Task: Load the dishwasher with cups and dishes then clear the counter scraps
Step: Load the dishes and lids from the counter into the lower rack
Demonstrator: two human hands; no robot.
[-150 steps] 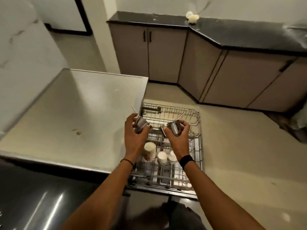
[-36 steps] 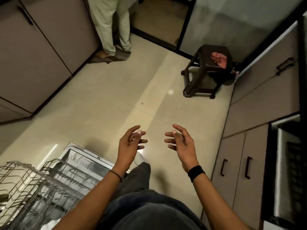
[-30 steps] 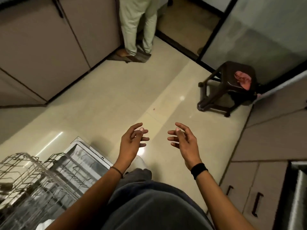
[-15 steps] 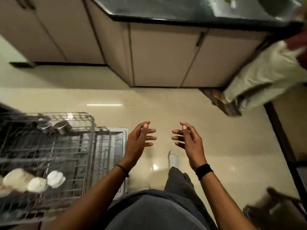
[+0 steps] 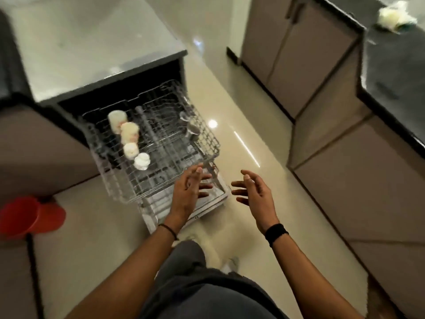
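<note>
The left hand (image 5: 189,192) and right hand (image 5: 255,195) are being held forward side by side, fingers loosely spread, gripping nothing. Four white round cups (image 5: 130,133) are being held in the pulled-out grey wire dishwasher rack (image 5: 212,143), far left of both hands.

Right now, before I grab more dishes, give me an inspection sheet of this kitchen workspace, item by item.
Surface: pale worktop above the dishwasher; dark counter on the right.
Job's things: upper rack slid out; four white cups in a row on its left side; steel cups at its right edge, blurred.
Clutter: pale scrap on the dark counter; red item low on the left, too blurred to name.
Grippers: left hand open and empty, in front of the rack's near corner, contact unclear; right hand open and empty, over the floor.
Cables: nothing seen.
Surroundings: closed cabinets; glossy floor.
</note>
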